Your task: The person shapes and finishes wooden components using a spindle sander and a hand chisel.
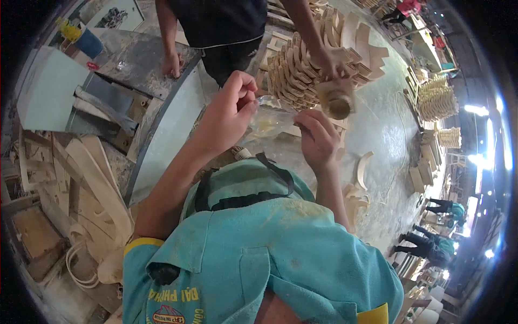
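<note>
A clear plastic bag (268,122), with something yellowish showing through it, is stretched between my two hands in front of my chest. My left hand (227,114) is closed, its thumb and curled fingers pinching the bag's left side. On the opposite side, my right hand (319,139) has its fingers pressed together at the bag's edge. Just beyond my right hand, a co-worker's hand (333,66) holds a blurred, brownish cylindrical object (339,102). A large stack of curved wooden pieces (294,70) stands behind the bag.
The co-worker's other hand (172,65) rests near the dusty machine table (148,59) at left. Wood offcuts (97,189) lie below it. Loose curved pieces (362,170) lie on the floor at right, where more stacks (436,100) stand. Other people (429,245) are farther off.
</note>
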### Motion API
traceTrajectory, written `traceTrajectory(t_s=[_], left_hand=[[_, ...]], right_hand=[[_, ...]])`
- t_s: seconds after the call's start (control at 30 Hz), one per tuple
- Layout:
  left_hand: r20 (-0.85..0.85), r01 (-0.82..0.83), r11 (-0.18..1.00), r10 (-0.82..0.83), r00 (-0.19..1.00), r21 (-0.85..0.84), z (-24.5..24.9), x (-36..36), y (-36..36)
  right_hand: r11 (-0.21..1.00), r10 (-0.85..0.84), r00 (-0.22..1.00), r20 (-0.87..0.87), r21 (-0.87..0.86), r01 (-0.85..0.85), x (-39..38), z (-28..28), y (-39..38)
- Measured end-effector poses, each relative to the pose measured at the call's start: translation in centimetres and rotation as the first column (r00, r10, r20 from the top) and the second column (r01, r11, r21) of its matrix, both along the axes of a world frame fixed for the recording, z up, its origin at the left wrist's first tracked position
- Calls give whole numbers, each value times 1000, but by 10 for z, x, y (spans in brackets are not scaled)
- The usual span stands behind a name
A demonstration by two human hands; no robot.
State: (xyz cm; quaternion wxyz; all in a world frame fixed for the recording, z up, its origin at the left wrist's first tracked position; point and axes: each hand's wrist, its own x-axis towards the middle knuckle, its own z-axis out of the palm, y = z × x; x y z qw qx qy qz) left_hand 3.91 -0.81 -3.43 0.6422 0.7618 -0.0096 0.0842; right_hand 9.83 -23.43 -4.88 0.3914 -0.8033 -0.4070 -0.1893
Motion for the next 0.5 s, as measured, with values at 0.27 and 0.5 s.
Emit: traceTrajectory(t_s=[0.27,0.5], left_hand=[[11,-22,1000,22,1000,-11,8,10,-6],[8,10,1000,-10,1000,10,17,32,-8]], right_hand=[[1000,-17,998,-67,-24,15,2,5,-5],[998,-39,999,9,-48,39,27,12,-10]])
